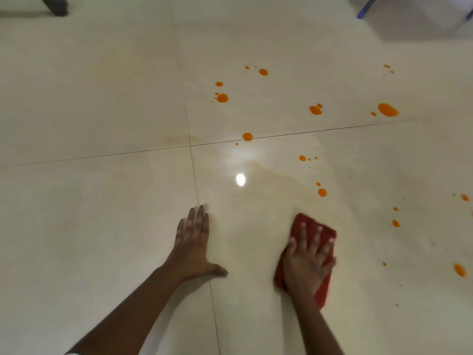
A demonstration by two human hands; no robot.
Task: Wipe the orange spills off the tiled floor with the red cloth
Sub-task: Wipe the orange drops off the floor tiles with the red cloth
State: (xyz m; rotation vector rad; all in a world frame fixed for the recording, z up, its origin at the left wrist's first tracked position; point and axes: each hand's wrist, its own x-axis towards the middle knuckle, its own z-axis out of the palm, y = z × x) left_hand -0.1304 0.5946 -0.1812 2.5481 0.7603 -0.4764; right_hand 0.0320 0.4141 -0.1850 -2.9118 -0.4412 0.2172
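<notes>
Head view, right hand (307, 262): palm down, fingers spread flat, pressing the red cloth (323, 290) onto the tiled floor (102, 98); no pinch, just downward pressure.
Head view, left hand (193, 248): empty, fingers extended and together, thumb out, flat on the floor across a grout line as a brace.
Cloth position: near the floor's near edge of view, right of centre, bunched under the palm.
Orange spills (387, 109): many drops apart from the cloth, scattered ahead and toward the right edge; closest drop (322, 192) just beyond the cloth.
Smear: faint tan film ahead of the cloth, possibly wiped residue; glare makes this uncertain.
Step in hand: wiping stroke, most spills not yet cleared.
Next move calls for: pushing the cloth forward-right over the closest drops, keeping pressure even.
</notes>
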